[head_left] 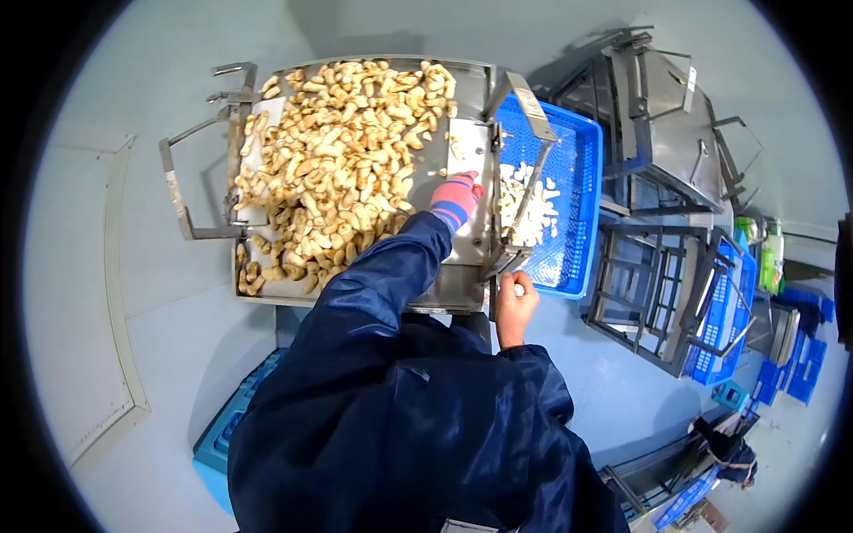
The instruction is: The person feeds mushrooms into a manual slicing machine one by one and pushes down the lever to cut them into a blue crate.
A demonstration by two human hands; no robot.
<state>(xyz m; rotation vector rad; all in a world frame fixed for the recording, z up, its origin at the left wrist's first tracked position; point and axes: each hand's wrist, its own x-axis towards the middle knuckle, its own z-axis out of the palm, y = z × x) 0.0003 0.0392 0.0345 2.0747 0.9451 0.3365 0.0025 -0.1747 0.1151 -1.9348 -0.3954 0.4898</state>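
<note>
My right hand (pixel 514 313) is curled around a pale-ended handle (pixel 519 290); from here I can't tell whether my gloved left hand (pixel 458 195), over the metal plate (pixel 466 244), pinches anything. Brownish-cream pieces (pixel 333 164) heap the steel tray (pixel 471 82); white cut pieces (pixel 527 211) lie in the blue crate (pixel 582 178).

Tray (pixel 471 84) smooth metal; crate (pixel 593 178) glossy plastic; sleeve (pixel 373 275) shiny cloth.

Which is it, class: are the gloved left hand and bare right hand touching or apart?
Apart. The head view shows it: the left hand lies higher in the picture than the right hand, with a metal bracket visible between them.
</note>
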